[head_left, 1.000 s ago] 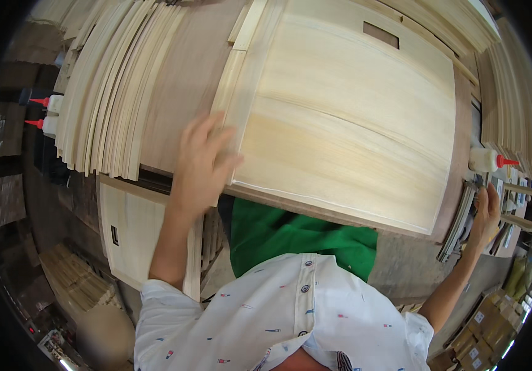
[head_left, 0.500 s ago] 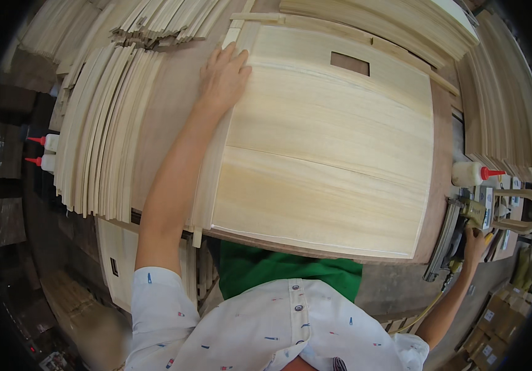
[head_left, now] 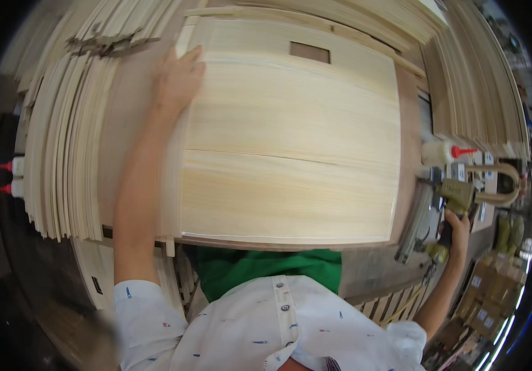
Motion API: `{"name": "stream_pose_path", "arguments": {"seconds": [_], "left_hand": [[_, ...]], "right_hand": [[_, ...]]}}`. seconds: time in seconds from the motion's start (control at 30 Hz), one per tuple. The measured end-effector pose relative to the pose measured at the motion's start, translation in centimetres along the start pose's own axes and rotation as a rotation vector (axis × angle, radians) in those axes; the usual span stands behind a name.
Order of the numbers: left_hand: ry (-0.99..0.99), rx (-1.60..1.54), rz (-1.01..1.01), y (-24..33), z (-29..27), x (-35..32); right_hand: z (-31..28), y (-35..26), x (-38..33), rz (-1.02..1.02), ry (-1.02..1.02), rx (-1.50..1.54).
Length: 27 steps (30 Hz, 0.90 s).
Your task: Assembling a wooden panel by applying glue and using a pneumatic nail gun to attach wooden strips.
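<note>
We see a workshop: olive-green nail gun (head_left: 458, 196) right of a pale rectangular wooden panel (head_left: 291, 133), long wooden slats (head_left: 68, 148) left.

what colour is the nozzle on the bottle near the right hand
The nozzle is red; the head view shows it best.

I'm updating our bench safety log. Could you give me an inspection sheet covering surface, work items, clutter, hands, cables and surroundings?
Surface: brown board, visible left and right of the pale wooden panel.
Work items: panel lies flat, with a rectangular cutout toward its far edge; olive nail gun at right.
Clutter: wood strips stacked at left; red-tipped bottle lying at right.
Hands: left hand at the panel's left edge, slightly blurred; right hand grips the nail gun.
Cables: yellow hose below the nail gun; connection unclear.
Surroundings: cardboard boxes at lower right.
</note>
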<state>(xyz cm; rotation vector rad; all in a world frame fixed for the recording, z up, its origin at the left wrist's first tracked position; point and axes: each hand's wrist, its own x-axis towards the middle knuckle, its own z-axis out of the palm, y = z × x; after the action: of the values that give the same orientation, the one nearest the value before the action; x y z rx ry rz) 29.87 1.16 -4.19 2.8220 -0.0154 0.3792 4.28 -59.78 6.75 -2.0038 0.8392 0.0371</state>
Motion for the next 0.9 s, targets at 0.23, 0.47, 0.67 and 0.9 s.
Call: {"name": "stream_pose_path", "arguments": {"seconds": [0.23,0.47,0.67,0.9], "left_hand": [[0.128,-0.04,0.056,0.5,0.5,-0.7],[0.064,0.013,-0.042,1.3,0.4,-0.8],[0.069,0.003,-0.003,0.9,0.7,-0.4],[0.113,-0.003,-0.014,1.2,0.6,-0.6]], "right_hand": [[8.7,-14.6,-4.4,-0.371,-0.054,-0.218],[26.1,-29.8,0.3,-0.784,-0.417,-0.348],[37.7,-38.5,3.2,-0.776,-0.627,-0.385],[42.6,-38.4,5.3,-0.804,-0.717,-0.208]]}}
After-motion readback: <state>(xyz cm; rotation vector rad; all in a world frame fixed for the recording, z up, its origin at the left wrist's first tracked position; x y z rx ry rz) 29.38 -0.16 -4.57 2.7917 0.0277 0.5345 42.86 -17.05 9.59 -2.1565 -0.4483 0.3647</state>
